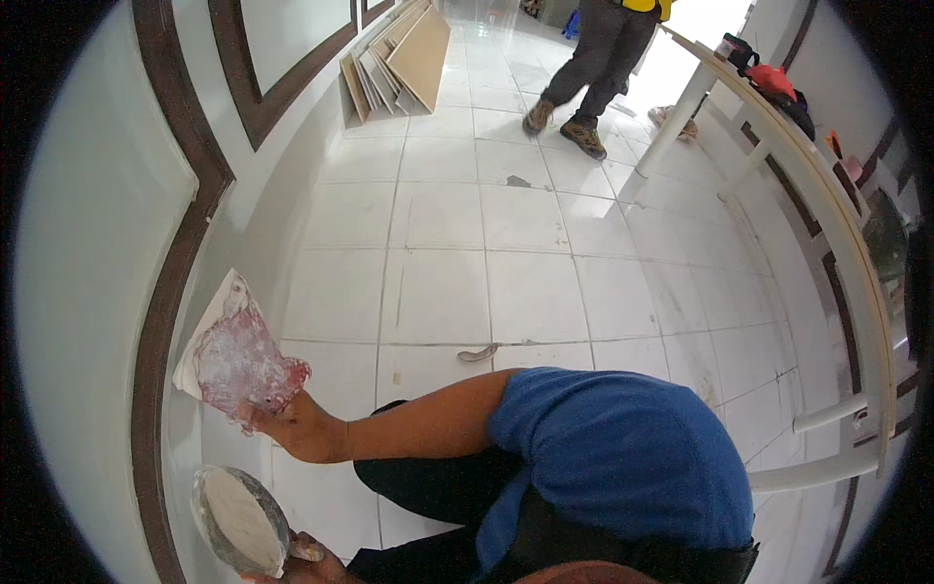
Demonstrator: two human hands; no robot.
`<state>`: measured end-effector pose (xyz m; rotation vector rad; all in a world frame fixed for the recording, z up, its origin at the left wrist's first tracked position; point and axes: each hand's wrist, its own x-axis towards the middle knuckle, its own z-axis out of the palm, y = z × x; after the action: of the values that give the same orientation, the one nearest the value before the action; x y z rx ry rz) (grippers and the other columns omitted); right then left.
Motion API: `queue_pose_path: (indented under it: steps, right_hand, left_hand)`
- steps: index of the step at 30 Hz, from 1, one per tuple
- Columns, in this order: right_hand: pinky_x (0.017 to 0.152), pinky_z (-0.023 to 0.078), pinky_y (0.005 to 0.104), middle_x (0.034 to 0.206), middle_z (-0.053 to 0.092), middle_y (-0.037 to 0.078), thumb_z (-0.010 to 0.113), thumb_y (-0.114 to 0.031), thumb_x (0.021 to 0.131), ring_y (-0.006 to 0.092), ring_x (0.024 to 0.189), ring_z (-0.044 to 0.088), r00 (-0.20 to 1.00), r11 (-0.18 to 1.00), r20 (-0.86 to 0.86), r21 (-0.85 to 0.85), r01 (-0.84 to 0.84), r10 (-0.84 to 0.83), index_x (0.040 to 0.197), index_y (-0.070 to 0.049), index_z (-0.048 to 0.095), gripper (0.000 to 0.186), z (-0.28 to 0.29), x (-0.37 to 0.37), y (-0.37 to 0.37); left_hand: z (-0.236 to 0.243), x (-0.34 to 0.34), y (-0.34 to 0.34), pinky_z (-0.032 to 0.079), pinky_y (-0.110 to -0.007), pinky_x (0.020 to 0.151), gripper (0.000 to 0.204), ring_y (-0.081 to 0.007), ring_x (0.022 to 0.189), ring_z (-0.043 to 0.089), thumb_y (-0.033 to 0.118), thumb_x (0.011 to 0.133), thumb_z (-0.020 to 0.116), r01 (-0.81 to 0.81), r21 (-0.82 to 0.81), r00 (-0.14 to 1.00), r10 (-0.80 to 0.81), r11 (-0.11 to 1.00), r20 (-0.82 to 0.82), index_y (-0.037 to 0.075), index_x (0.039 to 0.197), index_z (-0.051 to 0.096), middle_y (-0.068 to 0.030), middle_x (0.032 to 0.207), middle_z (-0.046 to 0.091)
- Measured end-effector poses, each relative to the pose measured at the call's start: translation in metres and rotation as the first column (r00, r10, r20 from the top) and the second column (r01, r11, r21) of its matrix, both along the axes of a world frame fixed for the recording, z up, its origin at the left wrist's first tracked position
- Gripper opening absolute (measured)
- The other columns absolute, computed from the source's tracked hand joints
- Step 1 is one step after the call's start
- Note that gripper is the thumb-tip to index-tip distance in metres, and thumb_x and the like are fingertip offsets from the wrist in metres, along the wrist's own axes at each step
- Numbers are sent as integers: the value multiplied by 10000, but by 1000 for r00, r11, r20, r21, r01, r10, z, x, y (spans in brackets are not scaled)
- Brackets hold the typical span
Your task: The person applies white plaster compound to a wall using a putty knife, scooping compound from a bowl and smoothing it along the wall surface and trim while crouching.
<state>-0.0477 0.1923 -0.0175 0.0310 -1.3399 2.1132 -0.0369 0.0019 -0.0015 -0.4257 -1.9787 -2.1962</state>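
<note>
My right hand (302, 428) reaches out to the left, beside the wall. Its fingers are closed on a flat, roughly triangular red-and-white piece (248, 355), smeared with whitish material and ragged along its lower edge; its exact kind is not clear. Below it, my left hand (316, 565) grips the near side of a round grey bowl (202, 516), partly cut off by the lower edge. Pale paste (243, 521) fills much of the bowl. A short light-coloured piece, perhaps a handle, shows at the left hand's fingers.
The pale wall (88, 292) with brown trim (161, 389) stands close on the left. Boards (418, 58) lean against it farther off. A person in dark trousers (603, 54) stands ahead. A long white table (856, 243) bearing several things runs along the right.
</note>
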Motion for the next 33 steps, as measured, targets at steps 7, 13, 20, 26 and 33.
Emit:
queue_pose_path:
  steps: [7, 13, 20, 26, 33]
  right_hand:
    - [806, 449, 309, 965, 553, 21, 529, -231, 1017, 121, 911, 508, 1000, 998, 6, 62, 12, -13, 1146, -33, 495, 238, -1, -1, 2]
    - [797, 473, 314, 965, 574, 19, 585, -237, 990, 124, 896, 533, 999, 997, 0, 60, 39, -39, 1171, -37, 491, 285, -5, 0, 13]
    - [699, 489, 328, 871, 670, 29, 607, -160, 951, 138, 788, 597, 872, 833, -11, 291, 471, -489, 902, 3, 658, 178, -3, -18, 84]
    - [669, 480, 312, 807, 683, 72, 627, -149, 917, 141, 719, 602, 694, 593, -104, 439, 675, -713, 904, 35, 663, 189, 44, -60, 190]
    - [768, 495, 473, 804, 677, 262, 613, -183, 814, 425, 812, 666, 611, 352, -129, 717, 601, -781, 862, 77, 651, 267, 60, -120, 244]
  left_hand:
    - [-16, -2, -13, 522, -456, 930, 849, -314, 1232, 523, 458, 763, 758, -57, -115, 996, 48, 992, -73, 97, 1438, 391, -124, 1399, 506]
    - [-18, 4, -34, 534, -423, 883, 753, -290, 1193, 549, 439, 812, 658, 340, 868, 730, -683, 362, -1, -24, 1358, 424, -132, 1346, 542]
    - [-27, 48, -25, 611, -320, 582, 699, -261, 1135, 566, 495, 942, 517, -204, 604, 927, -47, 770, 372, 84, 1460, 290, -163, 1406, 438]
    - [5, 61, -20, 560, -263, 375, 700, -239, 828, 686, 566, 911, 532, -316, 606, 820, -110, 730, 561, 97, 1397, 347, -159, 1263, 526]
    - [-14, 67, -28, 566, -268, 387, 713, -238, 875, 680, 589, 905, 525, -276, 660, 855, -135, 699, 500, 119, 1405, 330, -151, 1276, 515]
